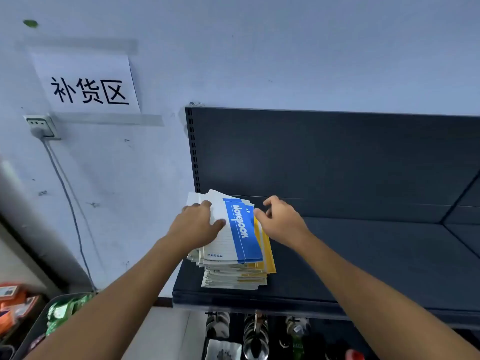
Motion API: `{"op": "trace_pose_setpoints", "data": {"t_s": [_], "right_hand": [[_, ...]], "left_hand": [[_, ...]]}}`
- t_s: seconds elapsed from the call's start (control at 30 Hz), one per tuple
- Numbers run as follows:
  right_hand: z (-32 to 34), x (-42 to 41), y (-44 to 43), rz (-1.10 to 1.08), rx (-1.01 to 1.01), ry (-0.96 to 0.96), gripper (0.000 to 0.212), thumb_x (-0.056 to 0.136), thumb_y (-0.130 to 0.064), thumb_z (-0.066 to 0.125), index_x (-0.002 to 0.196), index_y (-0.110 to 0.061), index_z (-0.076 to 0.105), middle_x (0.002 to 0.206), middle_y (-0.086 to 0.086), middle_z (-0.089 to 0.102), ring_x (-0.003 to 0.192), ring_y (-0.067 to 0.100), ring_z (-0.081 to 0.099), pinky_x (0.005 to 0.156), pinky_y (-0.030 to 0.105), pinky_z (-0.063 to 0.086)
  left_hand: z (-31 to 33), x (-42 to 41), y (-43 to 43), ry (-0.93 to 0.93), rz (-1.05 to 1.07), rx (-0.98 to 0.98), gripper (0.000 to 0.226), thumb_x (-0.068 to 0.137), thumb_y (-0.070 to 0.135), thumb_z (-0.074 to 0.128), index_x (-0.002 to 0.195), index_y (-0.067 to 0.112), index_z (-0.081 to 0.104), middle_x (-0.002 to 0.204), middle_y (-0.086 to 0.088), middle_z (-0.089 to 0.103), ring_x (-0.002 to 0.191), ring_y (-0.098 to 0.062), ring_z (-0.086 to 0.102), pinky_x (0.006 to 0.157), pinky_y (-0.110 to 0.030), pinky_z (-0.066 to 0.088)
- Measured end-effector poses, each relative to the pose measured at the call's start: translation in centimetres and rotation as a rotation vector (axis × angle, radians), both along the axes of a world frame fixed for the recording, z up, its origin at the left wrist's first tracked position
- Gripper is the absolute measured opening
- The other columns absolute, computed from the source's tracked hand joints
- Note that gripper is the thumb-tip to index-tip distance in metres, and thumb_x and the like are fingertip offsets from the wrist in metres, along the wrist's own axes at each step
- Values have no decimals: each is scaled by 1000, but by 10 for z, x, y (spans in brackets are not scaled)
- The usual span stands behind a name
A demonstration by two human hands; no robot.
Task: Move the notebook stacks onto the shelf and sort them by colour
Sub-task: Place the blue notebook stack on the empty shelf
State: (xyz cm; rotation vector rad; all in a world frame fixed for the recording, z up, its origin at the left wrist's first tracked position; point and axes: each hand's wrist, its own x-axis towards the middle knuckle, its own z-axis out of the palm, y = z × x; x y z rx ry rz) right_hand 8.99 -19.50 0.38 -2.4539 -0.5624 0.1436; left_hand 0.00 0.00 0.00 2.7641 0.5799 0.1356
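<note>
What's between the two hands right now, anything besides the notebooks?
Only the blue notebook topping the stack on the shelf, seen in the head view. The left hand rests on its white part; the right hand touches its right edge.

A: Our left hand?
B: Resting on the blue-and-white paper notebook, thumb beside its blue band.
A: Our right hand?
B: Fingertips touching that notebook's edge, yellow paper notebooks just under them.

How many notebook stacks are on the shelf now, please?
1: the stack sits at the shelf's left end, left hand resting on top, right hand at its edge. More may lie off-frame.
</note>
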Motion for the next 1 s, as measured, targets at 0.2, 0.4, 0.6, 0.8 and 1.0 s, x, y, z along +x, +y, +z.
{"op": "trace_pose_setpoints", "data": {"t_s": [0.2,0.4,0.6,0.8,1.0], "right_hand": [[-28,8,19,-81,63,395,24,102,-37,58,94,-15,59,105,4,65,96,19,63,78,33,49],[-56,19,34,-155,207,563,40,94,-42,71,119,-12,62,122,6,71,111,24,69,86,39,59],[-63,27,36,-283,355,654,31,89,-37,77,105,-17,60,116,5,71,105,25,69,87,40,57],[-56,34,19,-342,444,691,23,91,-19,76,89,-16,53,96,5,68,87,21,68,70,35,52],[-53,41,2,-344,479,746,28,90,-20,77,90,-16,49,97,6,65,91,24,66,80,40,55]], "left_hand": [[-20,7,-3,135,-63,96,65,94,56,56,142,13,43,149,-10,46,133,-30,48,104,-44,48],[-26,12,-12,120,-127,183,58,93,51,53,135,13,44,144,-8,47,132,-24,46,112,-39,38],[-26,16,-28,144,-137,180,61,96,48,48,142,9,37,155,-15,38,134,-30,46,107,-38,42],[-21,23,-33,71,-140,-8,51,100,41,50,140,12,43,138,-4,57,118,-24,59,93,-36,49],[-30,27,-45,40,-84,-94,49,99,39,51,139,12,43,145,-11,48,130,-28,47,101,-38,46]]}}
